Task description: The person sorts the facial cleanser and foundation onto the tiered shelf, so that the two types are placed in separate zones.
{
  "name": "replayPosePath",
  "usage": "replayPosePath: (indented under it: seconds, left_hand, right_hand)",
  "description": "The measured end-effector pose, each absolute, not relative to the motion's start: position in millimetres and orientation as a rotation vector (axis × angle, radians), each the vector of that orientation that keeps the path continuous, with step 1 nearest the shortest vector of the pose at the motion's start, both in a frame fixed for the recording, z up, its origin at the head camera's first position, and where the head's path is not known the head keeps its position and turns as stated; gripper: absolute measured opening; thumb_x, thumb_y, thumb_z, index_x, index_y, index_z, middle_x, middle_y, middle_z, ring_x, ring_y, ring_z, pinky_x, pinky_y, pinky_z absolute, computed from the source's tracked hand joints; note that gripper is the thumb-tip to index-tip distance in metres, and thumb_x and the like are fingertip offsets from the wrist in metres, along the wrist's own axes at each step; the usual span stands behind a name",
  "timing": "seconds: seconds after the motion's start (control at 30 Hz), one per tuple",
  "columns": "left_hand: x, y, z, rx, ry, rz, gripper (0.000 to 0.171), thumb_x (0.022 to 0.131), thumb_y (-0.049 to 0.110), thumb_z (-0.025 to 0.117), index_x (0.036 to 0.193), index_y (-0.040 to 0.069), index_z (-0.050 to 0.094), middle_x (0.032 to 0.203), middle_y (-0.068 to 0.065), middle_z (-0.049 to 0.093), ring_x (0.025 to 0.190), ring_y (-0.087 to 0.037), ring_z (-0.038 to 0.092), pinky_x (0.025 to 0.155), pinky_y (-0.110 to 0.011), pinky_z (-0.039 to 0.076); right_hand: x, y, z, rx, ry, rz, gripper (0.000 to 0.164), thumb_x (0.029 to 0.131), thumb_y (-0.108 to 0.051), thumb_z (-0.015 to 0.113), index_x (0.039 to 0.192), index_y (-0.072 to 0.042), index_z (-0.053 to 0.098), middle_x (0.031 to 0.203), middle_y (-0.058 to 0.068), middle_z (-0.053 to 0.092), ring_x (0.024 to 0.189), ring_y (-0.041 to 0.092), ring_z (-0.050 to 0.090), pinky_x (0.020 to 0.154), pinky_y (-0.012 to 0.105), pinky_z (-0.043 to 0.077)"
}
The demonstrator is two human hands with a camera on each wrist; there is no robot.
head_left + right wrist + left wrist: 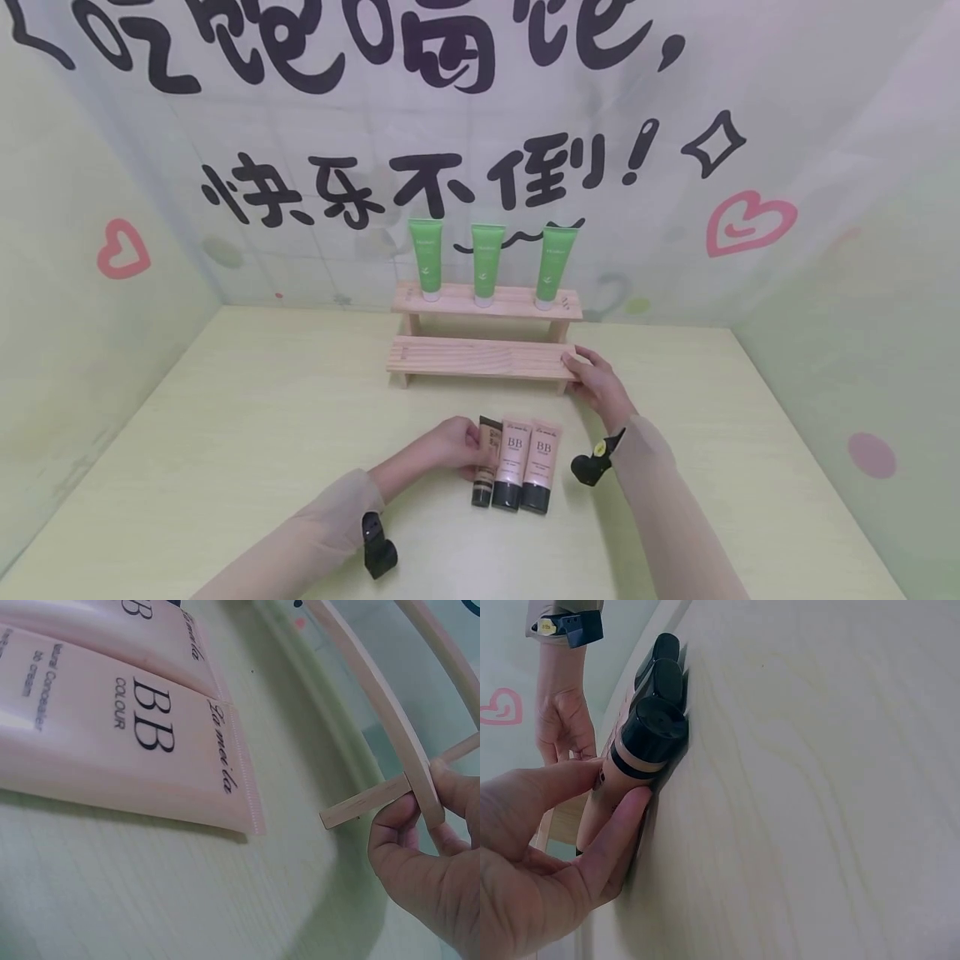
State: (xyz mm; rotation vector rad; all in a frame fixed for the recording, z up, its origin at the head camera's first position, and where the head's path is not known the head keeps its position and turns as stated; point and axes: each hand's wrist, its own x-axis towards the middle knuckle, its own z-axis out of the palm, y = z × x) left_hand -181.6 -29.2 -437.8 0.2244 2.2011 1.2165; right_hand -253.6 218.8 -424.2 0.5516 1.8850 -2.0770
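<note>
My left hand [456, 445] pinches a slim tan tube with a black cap [641, 739] between thumb and fingers, as the left wrist view shows. That tube lies on the table beside two pink BB cream tubes [513, 458], also black-capped, all with caps toward me. Farther back stands a two-step wooden rack [480, 357]. My right hand [597, 385] grips the right end of its lower step, thumb on top and fingers beneath. The right wrist view shows the wooden step [390, 712] held there, next to its leg [364, 801].
Three green tubes [487, 262] stand upright on their white caps along the rack's upper step. A printed curtain with black lettering [435, 179] hangs behind, and pale walls rise at both sides of the light wooden table [247, 400].
</note>
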Motion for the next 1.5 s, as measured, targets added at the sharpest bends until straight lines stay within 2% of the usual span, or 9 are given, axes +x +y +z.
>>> replayPosePath:
  seconds: [0.2, 0.43, 0.53, 0.77, 0.93, 1.23, 1.5]
  left_hand:
    - [-184, -35, -439, 0.216, 2.189, 1.252, 0.032, 0.076, 0.012, 0.071, 0.097, -0.006, 0.054, 0.078, -0.011, 0.060, 0.062, -0.017, 0.061, 0.057, -0.026, 0.057]
    - [-193, -37, -428, 0.239, 2.226, 1.285, 0.042, 0.076, 0.009, 0.070, 0.108, -0.010, 0.051, 0.088, -0.013, 0.058, 0.071, -0.019, 0.059, 0.062, -0.026, 0.057]
    - [-198, -35, -422, 0.248, 2.206, 1.344, 0.041, 0.076, 0.006, 0.069, 0.108, -0.011, 0.050, 0.091, -0.015, 0.057, 0.073, -0.020, 0.060, 0.063, -0.026, 0.057]
    - [-207, -26, -408, 0.320, 2.258, 1.352, 0.041, 0.077, 0.006, 0.069, 0.110, -0.007, 0.048, 0.094, -0.015, 0.056, 0.077, -0.019, 0.058, 0.063, -0.024, 0.056]
    - [-212, -20, -404, 0.376, 2.278, 1.358, 0.042, 0.077, 0.009, 0.069, 0.110, -0.005, 0.047, 0.099, -0.015, 0.055, 0.081, -0.019, 0.059, 0.067, -0.024, 0.056]
    - [-219, -4, -397, 0.424, 2.418, 1.309, 0.044, 0.078, 0.019, 0.070, 0.113, 0.002, 0.049, 0.103, -0.010, 0.058, 0.092, -0.019, 0.058, 0.082, -0.029, 0.053]
    - [-226, 4, -395, 0.446, 2.480, 1.360, 0.036, 0.079, 0.019, 0.069, 0.107, 0.006, 0.050, 0.100, -0.007, 0.059, 0.096, -0.019, 0.057, 0.083, -0.028, 0.052]
  right_hand:
    - [-255, 218, -425, 0.551, 1.887, -2.084, 0.058, 0.096, -0.020, 0.045, 0.146, -0.012, 0.018, 0.134, 0.015, 0.039, 0.083, 0.004, 0.052, 0.068, 0.016, 0.046]
    - [-256, 219, -425, 0.570, 1.911, -2.059, 0.059, 0.095, -0.022, 0.046, 0.146, -0.012, 0.018, 0.133, 0.014, 0.040, 0.085, 0.005, 0.051, 0.066, 0.015, 0.044]
    - [-255, 219, -425, 0.576, 1.924, -2.043, 0.059, 0.095, -0.023, 0.046, 0.146, -0.013, 0.017, 0.131, 0.013, 0.041, 0.084, 0.005, 0.051, 0.066, 0.015, 0.043]
    - [-254, 220, -423, 0.551, 1.953, -2.029, 0.060, 0.095, -0.023, 0.047, 0.146, -0.011, 0.017, 0.111, 0.006, 0.048, 0.075, 0.004, 0.049, 0.064, 0.018, 0.040]
    - [-255, 220, -425, 0.557, 1.959, -2.033, 0.060, 0.094, -0.022, 0.048, 0.146, -0.011, 0.019, 0.100, 0.001, 0.049, 0.073, 0.005, 0.048, 0.063, 0.018, 0.040]
    - [-255, 220, -427, 0.552, 1.946, -2.051, 0.060, 0.094, -0.022, 0.049, 0.145, -0.009, 0.020, 0.091, -0.002, 0.049, 0.070, 0.005, 0.048, 0.061, 0.018, 0.039]
    - [-256, 220, -429, 0.546, 1.931, -2.065, 0.060, 0.094, -0.021, 0.048, 0.146, -0.010, 0.019, 0.097, 0.001, 0.048, 0.072, 0.005, 0.048, 0.061, 0.018, 0.039]
